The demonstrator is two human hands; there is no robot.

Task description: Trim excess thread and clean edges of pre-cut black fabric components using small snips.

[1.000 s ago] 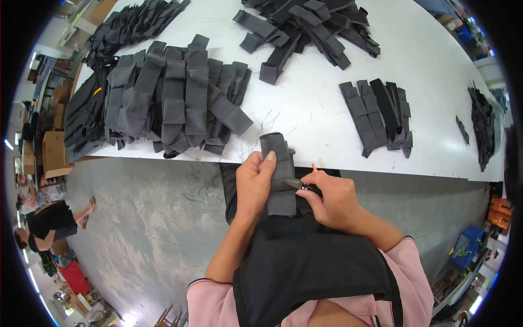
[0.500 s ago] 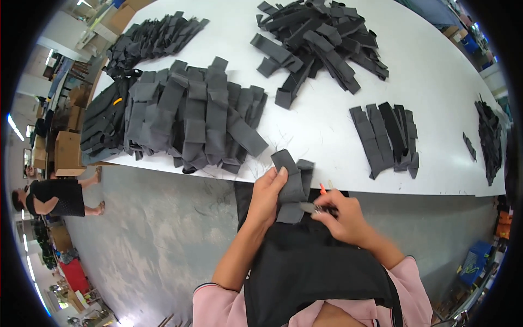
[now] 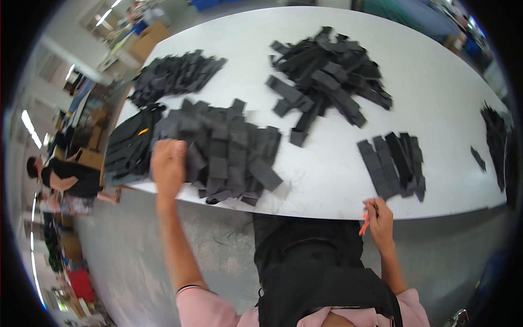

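Observation:
My left hand [image 3: 170, 166], slightly blurred, is closed over the left part of a large layered pile of dark grey fabric strips [image 3: 220, 158]. A short grey strip [image 3: 194, 163] shows beside its fingers and appears to be in its grip; the fingertips are partly hidden. At the table's front edge, my right hand [image 3: 381, 220] is closed on small thread snips [image 3: 364, 224] with an orange part hanging below the fingers. Just beyond it lies a small group of grey strips [image 3: 384, 163] set side by side.
On the white table [image 3: 321, 180] lie a tangled heap of strips [image 3: 332, 76], a bundle [image 3: 177, 76] at far left, black pieces with an orange tab [image 3: 131, 136], and a dark bunch [image 3: 494, 144] at the right edge. A person [image 3: 71, 177] is beyond the table's left side.
My left hand has moved left from my front to the pile with a grey strip. The right hand and snips have moved right. The view has shifted, so the table appears lower.

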